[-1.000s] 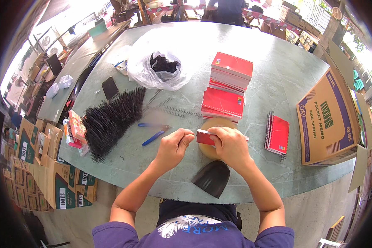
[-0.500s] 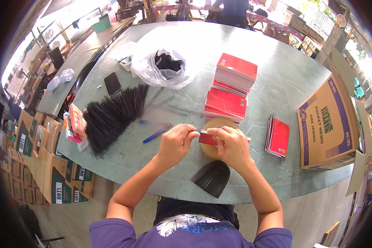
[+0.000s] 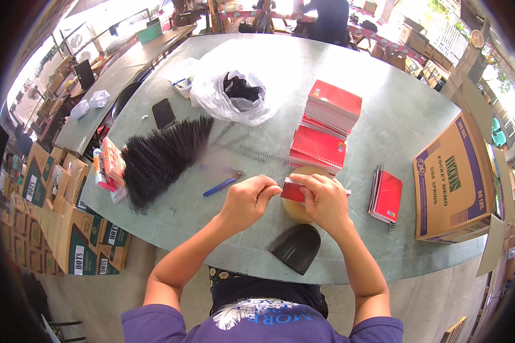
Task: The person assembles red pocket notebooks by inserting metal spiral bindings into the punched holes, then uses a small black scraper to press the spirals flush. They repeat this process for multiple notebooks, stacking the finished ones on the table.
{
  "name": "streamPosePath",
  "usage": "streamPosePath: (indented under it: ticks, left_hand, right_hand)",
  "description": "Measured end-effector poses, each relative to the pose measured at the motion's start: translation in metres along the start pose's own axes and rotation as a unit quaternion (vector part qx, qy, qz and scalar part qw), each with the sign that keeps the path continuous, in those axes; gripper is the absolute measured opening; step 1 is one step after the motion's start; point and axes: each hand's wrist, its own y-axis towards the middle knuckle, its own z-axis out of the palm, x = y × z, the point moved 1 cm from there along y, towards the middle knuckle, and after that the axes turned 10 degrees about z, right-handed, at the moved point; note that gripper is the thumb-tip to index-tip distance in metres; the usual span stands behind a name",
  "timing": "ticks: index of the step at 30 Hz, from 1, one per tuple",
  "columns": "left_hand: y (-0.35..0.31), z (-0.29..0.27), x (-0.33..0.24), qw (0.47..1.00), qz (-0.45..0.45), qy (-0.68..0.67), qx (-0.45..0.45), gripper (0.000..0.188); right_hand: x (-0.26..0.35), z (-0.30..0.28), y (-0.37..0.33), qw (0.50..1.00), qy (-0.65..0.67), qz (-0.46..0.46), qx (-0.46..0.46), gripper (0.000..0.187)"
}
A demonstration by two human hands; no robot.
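Note:
My right hand [image 3: 325, 201] grips a small red notebook [image 3: 292, 191] edge-on, thumb in front and fingers over the top. Close to the notebook's left end, my left hand [image 3: 247, 200] is closed in a pinch; whatever it holds is too small to make out. Under the hands sits a round yellowish object [image 3: 296, 212], partly covered. A dark, curved, scoop-like piece [image 3: 297, 248] lies nearer to me. Left of my left hand rests a blue-handled tool [image 3: 220, 187], partly blurred. Loose wire spirals [image 3: 249, 150] lie beyond it.
Stacked red notebooks [image 3: 317, 150] stand beyond my hands. Bound notebooks [image 3: 387, 196] lie to the right, before an open carton [image 3: 455, 177]. At left are a heap of black spirals [image 3: 166, 157] and a plastic bag [image 3: 212, 100] with black contents. A person [image 3: 329, 20] is at the back.
The view has shifted slightly, moving the scene a little down and right. My left fingers have changed their pinch beside the notebook's end; my right hand keeps its hold.

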Motion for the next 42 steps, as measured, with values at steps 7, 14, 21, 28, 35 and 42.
streamPosePath:
  ticks: [7, 14, 21, 28, 35, 42]
  left_hand:
    - [-0.001, 0.002, 0.004, 0.992, -0.108, -0.065, 0.027, 0.021]
    - [-0.002, 0.012, 0.01, 1.0, -0.021, 0.0, 0.006, 0.021]
    - [0.005, 0.009, 0.008, 0.999, -0.041, -0.027, -0.013, 0.016]
    - [0.001, 0.015, 0.009, 0.998, 0.031, 0.018, -0.047, 0.014]
    - [0.006, -0.018, 0.032, 0.973, 0.006, 0.057, 0.223, 0.024]
    - [0.01, -0.017, 0.018, 0.978, -0.053, 0.088, 0.183, 0.028]
  right_hand:
    - [0.005, -0.009, 0.0, 0.998, 0.0, 0.028, 0.052, 0.025]
    - [0.003, -0.007, -0.001, 0.999, -0.001, 0.019, 0.042, 0.027]
    - [0.002, -0.004, -0.001, 0.999, -0.023, 0.006, 0.037, 0.025]
    - [0.005, -0.006, -0.006, 0.999, -0.013, -0.004, 0.038, 0.026]
    - [0.012, -0.002, -0.004, 0.995, -0.094, -0.001, 0.017, 0.021]
    - [0.005, 0.013, -0.005, 0.998, -0.004, 0.021, -0.057, 0.021]
